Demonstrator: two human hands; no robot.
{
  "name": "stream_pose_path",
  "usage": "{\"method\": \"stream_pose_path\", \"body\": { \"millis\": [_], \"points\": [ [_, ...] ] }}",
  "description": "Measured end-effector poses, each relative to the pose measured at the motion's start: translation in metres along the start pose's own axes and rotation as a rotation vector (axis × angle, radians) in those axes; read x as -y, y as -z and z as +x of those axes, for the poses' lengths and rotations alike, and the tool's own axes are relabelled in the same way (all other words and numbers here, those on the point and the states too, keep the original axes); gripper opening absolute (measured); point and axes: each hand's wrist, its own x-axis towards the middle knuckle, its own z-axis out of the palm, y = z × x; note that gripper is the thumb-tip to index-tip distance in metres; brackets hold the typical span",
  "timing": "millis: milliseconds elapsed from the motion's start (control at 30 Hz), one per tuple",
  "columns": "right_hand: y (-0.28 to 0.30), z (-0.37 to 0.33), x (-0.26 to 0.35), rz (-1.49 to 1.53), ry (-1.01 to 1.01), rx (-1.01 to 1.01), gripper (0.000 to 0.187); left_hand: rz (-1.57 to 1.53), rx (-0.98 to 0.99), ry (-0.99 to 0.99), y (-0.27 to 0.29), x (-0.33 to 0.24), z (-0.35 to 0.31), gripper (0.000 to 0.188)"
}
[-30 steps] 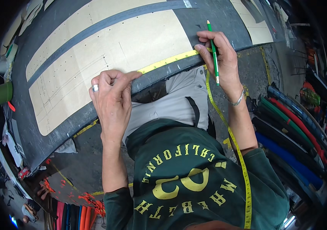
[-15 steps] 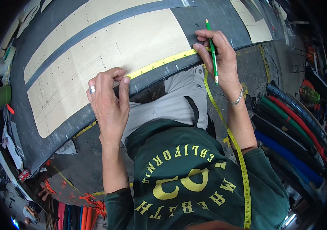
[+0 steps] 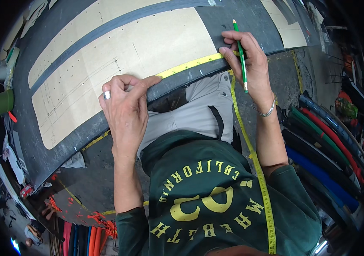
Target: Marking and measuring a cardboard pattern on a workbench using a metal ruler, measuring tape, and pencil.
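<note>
A yellow tape measure (image 3: pixel 190 64) lies along the near edge of a tan paper pattern piece (image 3: pixel 165 38). My left hand (image 3: pixel 124 104), with a ring on one finger, pinches the tape's end, thumb stretched along it. At the pattern's right corner my right hand (image 3: pixel 250 59) grips the tape between thumb and fingers. A green pencil (image 3: pixel 240 55) also rests in that hand, its tip pointing away from me. From there the tape hangs down and runs up over my dark green shirt. Pencil lines and small holes mark the pattern's left part.
The dark worktable (image 3: pixel 182 83) ends just before my legs. A second pattern piece (image 3: pixel 69 51) lies beyond the first, and another tan piece (image 3: pixel 290 32) at the far right. Rolls of coloured material (image 3: pixel 318 158) stand on the right; a green roll (image 3: pixel 0 106) is at the left.
My left thumb has straightened and slid right along the tape, covering its first part. The view has shifted slightly; my right hand keeps its hold on the tape and pencil.
</note>
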Motion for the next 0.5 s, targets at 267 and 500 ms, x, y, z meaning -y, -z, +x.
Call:
{"method": "stream_pose_path", "body": {
  "millis": [267, 500],
  "points": [
    [-0.036, -0.007, 0.066, 0.346, 0.135, -0.039, 0.032, 0.007, 0.003, 0.013, 0.001, 0.000, -0.001, 0.028],
    [-0.074, -0.004, 0.077, 0.514, 0.061, 0.150, 0.037, 0.011, -0.001, 0.020, 0.000, -0.002, 0.001, 0.032]
  ]
}}
